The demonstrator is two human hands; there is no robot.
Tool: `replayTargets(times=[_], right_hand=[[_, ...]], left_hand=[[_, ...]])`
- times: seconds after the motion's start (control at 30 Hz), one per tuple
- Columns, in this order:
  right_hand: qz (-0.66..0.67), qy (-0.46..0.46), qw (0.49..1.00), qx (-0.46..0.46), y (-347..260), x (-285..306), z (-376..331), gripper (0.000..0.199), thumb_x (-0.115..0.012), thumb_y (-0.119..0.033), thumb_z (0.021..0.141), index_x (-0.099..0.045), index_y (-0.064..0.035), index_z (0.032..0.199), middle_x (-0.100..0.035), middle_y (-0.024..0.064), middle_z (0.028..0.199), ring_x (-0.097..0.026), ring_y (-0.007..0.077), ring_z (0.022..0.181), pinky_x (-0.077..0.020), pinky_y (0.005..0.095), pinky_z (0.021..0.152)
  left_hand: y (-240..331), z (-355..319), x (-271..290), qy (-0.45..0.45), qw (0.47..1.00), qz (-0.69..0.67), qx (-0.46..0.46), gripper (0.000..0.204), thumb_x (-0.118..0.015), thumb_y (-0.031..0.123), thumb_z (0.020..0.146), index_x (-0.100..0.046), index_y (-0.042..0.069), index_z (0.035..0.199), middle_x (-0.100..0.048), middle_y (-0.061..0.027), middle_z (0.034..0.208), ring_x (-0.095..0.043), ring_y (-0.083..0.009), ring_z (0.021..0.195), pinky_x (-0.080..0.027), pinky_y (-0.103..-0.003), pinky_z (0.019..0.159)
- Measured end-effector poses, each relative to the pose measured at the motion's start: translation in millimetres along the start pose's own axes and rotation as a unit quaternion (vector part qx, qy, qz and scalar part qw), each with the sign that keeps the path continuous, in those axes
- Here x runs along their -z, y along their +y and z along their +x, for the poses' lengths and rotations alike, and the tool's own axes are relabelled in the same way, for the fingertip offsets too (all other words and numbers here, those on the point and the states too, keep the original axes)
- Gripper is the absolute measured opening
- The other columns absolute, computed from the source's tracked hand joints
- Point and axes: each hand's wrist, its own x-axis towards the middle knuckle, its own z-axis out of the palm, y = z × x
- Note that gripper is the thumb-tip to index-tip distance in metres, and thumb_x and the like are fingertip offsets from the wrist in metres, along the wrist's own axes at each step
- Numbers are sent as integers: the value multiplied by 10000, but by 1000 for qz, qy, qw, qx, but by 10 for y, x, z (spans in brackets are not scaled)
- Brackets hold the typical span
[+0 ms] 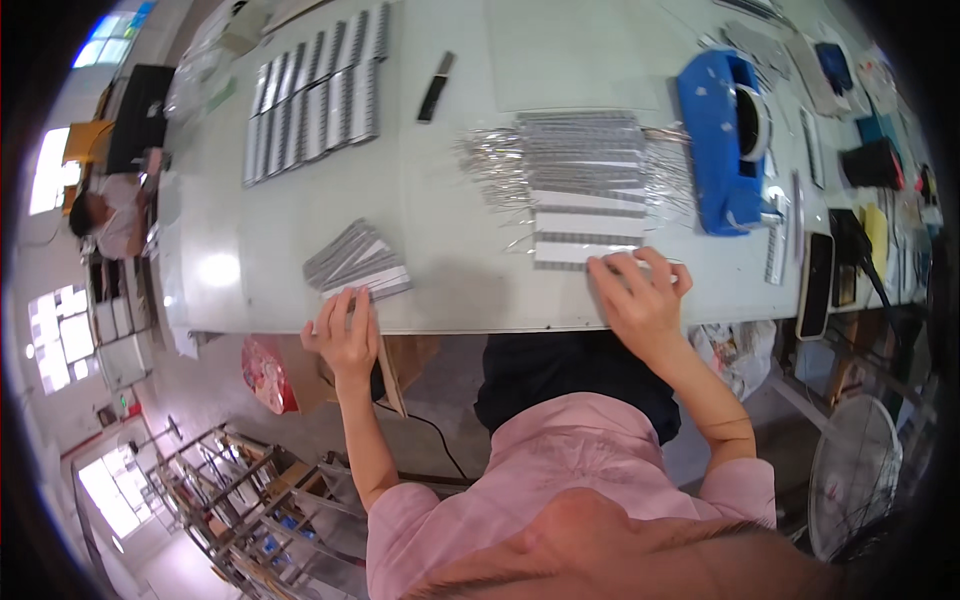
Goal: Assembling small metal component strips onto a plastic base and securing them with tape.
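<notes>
My left hand point(345, 332) is at the table's near edge, fingers stretched out, its fingertips touching a small fanned pile of grey-and-white strips point(355, 255). Farther right, my right hand point(640, 298) has its fingers spread and slightly bent. Its fingertips meet the near right corner of a column of similar flat strips point(588, 222). The column's far part is packed closely, and thin silvery wires point(495, 165) stick out from both its sides. I see nothing lifted in either hand.
Neat rows of strips point(315, 105) lie at the far left, with a dark-handled knife point(436, 90) beside them. A blue tape dispenser point(715, 150) stands right of the column. A phone point(816, 285) lies at the right edge; a fan point(855, 475) stands below. Another person point(115, 215) sits far left.
</notes>
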Motion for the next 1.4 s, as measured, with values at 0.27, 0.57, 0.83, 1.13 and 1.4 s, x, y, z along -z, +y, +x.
replayTargets(times=[0.27, 0.57, 0.83, 1.13, 1.4], right_hand=[[59, -17, 998, -26, -42, 197, -339, 305, -747, -192, 758, -733, -199, 1062, -637, -73, 1023, -576, 168, 1018, -299, 395, 900], [56, 23, 991, -121, 466, 397, -585, 294, -790, -131, 715, -766, -197, 1001, -598, -54, 860, -568, 192, 882, -288, 404, 827], [93, 26, 991, -90, 355, 215, -507, 289, -785, -160, 744, -766, -194, 1031, -592, -62, 844, -567, 168, 849, -288, 398, 812], [-40, 12, 999, 35, 416, 250, -505, 319, -756, -234, 799, -742, -153, 1107, -576, -63, 884, -583, 132, 888, -324, 361, 784], [115, -7, 993, -32, 441, 297, -271, 228, -762, -163, 771, -736, -134, 996, -590, -24, 816, -579, 189, 836, -342, 367, 745]], left_hand=[[1889, 567, 554, -60, 943, -327, -30, 350, -719, 281, 855, -707, 185, 1192, -588, -60, 1210, -532, -240, 1178, -399, -453, 981], [2405, 811, 542, -188, 903, -386, -18, 558, -753, 336, 835, -626, 192, 1358, -463, -146, 1376, -404, -362, 1293, -329, -562, 1102], [2429, 764, 532, -197, 908, -371, -12, 592, -748, 388, 841, -604, 214, 1389, -416, -177, 1404, -368, -397, 1296, -306, -591, 1112], [2432, 803, 562, -202, 907, -368, -14, 737, -775, 513, 773, -563, 235, 1423, -414, -167, 1402, -357, -384, 1304, -295, -576, 1115], [2411, 772, 536, -212, 919, -331, -17, 749, -761, 507, 790, -551, 172, 1427, -434, -148, 1388, -384, -360, 1287, -327, -552, 1107]])
